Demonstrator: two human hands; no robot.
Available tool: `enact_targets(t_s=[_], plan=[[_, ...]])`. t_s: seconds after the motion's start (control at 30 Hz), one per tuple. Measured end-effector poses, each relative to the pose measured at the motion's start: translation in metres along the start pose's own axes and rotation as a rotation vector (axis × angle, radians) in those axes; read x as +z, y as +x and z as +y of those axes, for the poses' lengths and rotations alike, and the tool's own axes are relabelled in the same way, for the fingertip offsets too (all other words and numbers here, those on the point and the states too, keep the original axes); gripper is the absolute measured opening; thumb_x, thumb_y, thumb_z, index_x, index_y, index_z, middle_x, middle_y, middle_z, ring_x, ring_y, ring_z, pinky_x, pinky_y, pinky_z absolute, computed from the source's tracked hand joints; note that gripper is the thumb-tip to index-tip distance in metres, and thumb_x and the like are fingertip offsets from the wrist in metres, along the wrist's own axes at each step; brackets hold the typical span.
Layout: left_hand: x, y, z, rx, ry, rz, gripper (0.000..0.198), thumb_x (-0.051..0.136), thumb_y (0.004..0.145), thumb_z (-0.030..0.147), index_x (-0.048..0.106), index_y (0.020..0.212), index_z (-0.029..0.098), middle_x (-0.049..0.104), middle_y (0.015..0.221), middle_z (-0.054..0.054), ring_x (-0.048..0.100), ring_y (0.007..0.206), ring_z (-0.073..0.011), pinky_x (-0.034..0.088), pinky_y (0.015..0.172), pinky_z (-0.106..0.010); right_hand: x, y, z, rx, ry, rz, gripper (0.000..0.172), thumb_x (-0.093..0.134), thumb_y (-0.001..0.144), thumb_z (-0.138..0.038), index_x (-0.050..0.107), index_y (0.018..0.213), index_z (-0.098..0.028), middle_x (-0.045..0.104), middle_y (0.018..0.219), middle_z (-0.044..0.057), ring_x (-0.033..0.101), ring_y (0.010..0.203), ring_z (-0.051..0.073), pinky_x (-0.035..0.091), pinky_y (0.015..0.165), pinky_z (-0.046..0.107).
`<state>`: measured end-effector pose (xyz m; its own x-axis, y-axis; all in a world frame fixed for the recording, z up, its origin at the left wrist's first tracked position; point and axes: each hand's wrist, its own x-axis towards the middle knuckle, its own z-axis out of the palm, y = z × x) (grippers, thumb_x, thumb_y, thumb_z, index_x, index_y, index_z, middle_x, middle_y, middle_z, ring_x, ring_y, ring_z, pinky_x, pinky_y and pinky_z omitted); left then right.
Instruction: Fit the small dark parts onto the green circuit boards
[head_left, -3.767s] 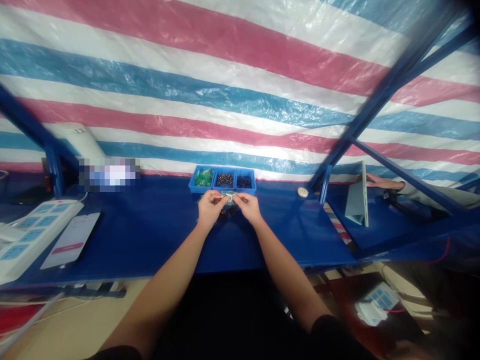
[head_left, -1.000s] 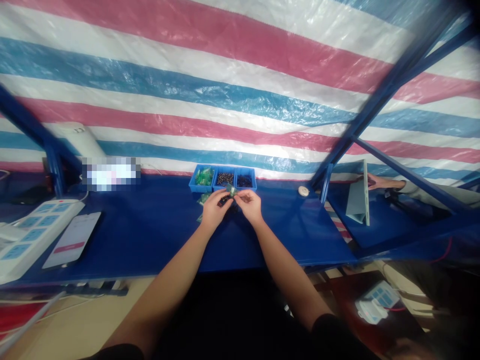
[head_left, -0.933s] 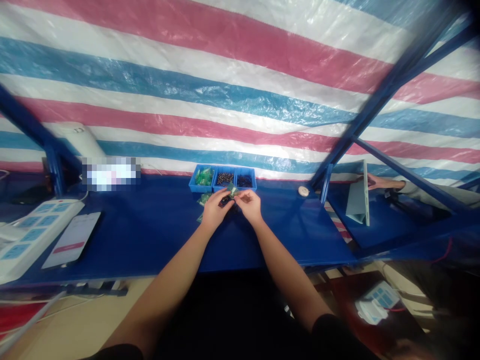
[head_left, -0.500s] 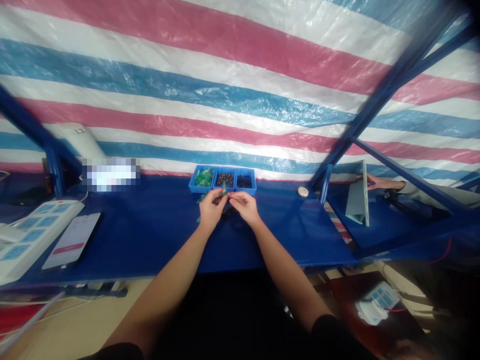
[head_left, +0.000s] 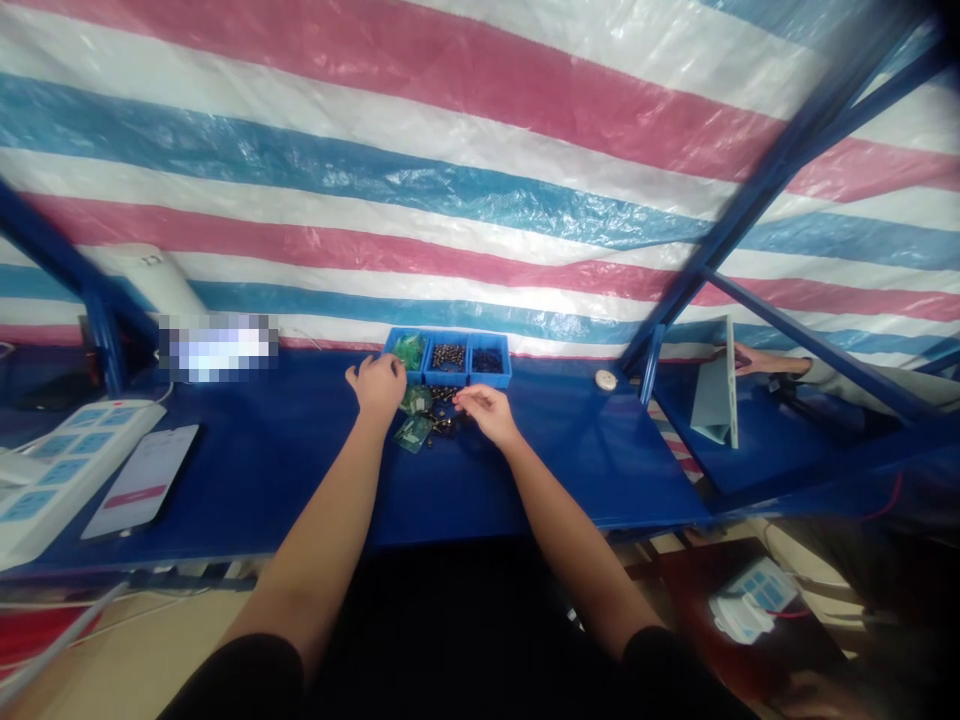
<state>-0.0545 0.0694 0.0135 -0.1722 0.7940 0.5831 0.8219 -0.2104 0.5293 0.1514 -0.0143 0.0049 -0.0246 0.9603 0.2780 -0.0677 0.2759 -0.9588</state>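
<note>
My left hand (head_left: 381,385) is at the front left corner of the left blue bin (head_left: 390,376), back upward, fingers bent but apart. No object shows in it, though its underside is hidden. Just right of the small pile, my right hand (head_left: 487,412) is closed in a pinch; whatever lies between its fingertips is too small to make out. Between the hands lie green circuit-board-like pieces (head_left: 413,433) and small dark and brass-coloured parts (head_left: 444,425). Green pieces (head_left: 409,350) fill the left bin, similar brass-and-dark parts (head_left: 449,356) the middle one, and dark parts (head_left: 487,360) the right one.
A white power strip (head_left: 67,470) and a phone (head_left: 142,480) lie on the blue table's left side. To the right are a small round pale object (head_left: 605,380) and a blue metal frame (head_left: 652,365). Beyond it, another person's hand (head_left: 750,360) touches an upright tablet (head_left: 731,385).
My hands have parted. My left hand has moved left, away from the green piece pinched earlier, uncovering the pile; my right hand remains near its former place, still pinched.
</note>
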Motion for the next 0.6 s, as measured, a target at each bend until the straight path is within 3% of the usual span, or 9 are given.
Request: enact_targets(t_s=[0.1,0.2,0.37,0.43,0.5,0.6], plan=[[0.003,-0.009,0.003,-0.013,0.165,-0.027,0.024,0.044,0.086,0.029,0.064,0.085,0.015,0.066,0.079,-0.015,0.050,0.113,-0.0352,0.017,0.102,-0.059,-0.002,0.000,0.005,-0.049,-0.195,0.021,0.025,0.063,0.080,-0.043,0.069,0.086,-0.020,0.072,0.084,0.004,0.066,0.075,0.018,0.052,0.068,0.030],[0.002,-0.012,0.006,-0.023,0.183,-0.057,0.033,0.043,0.088,0.037,0.061,0.107,0.018,0.068,0.093,-0.015,0.046,0.118,-0.0359,0.017,0.101,-0.060,-0.008,0.002,0.011,-0.129,-0.468,0.050,0.017,0.060,0.082,-0.035,0.070,0.088,-0.022,0.071,0.087,0.002,0.063,0.078,0.018,0.050,0.071,0.030],[-0.006,-0.005,0.009,-0.023,0.090,-0.151,0.028,0.042,0.089,0.033,0.061,0.107,0.021,0.062,0.118,-0.013,0.048,0.118,-0.0316,0.030,0.099,-0.051,-0.019,0.001,0.009,-0.141,-0.716,-0.073,0.019,0.061,0.083,-0.034,0.069,0.097,-0.024,0.068,0.097,0.004,0.058,0.094,0.021,0.045,0.089,0.036],[-0.012,-0.008,0.014,0.030,0.056,-0.103,0.029,0.044,0.088,0.033,0.058,0.110,0.021,0.055,0.130,-0.014,0.041,0.127,-0.0313,0.031,0.100,-0.048,-0.021,-0.002,0.004,-0.163,-0.778,-0.158,0.035,0.067,0.078,-0.045,0.065,0.109,-0.028,0.062,0.113,0.005,0.051,0.110,0.024,0.038,0.099,0.042],[-0.018,-0.020,0.021,0.060,0.029,-0.054,0.028,0.045,0.088,0.034,0.056,0.111,0.020,0.052,0.131,-0.013,0.039,0.129,-0.0305,0.030,0.102,-0.047,-0.019,-0.007,-0.001,-0.154,-0.840,-0.271,0.065,0.074,0.065,-0.058,0.057,0.122,-0.032,0.052,0.127,0.005,0.043,0.118,0.029,0.033,0.102,0.047],[-0.020,-0.050,0.032,-0.080,0.041,-0.038,0.025,0.042,0.089,0.037,0.054,0.103,0.019,0.058,0.116,-0.013,0.050,0.116,-0.0290,0.034,0.100,-0.048,-0.013,-0.010,-0.001,-0.130,-0.926,-0.313,0.087,0.076,0.054,-0.067,0.049,0.128,-0.030,0.044,0.131,0.009,0.038,0.120,0.032,0.032,0.101,0.048]])
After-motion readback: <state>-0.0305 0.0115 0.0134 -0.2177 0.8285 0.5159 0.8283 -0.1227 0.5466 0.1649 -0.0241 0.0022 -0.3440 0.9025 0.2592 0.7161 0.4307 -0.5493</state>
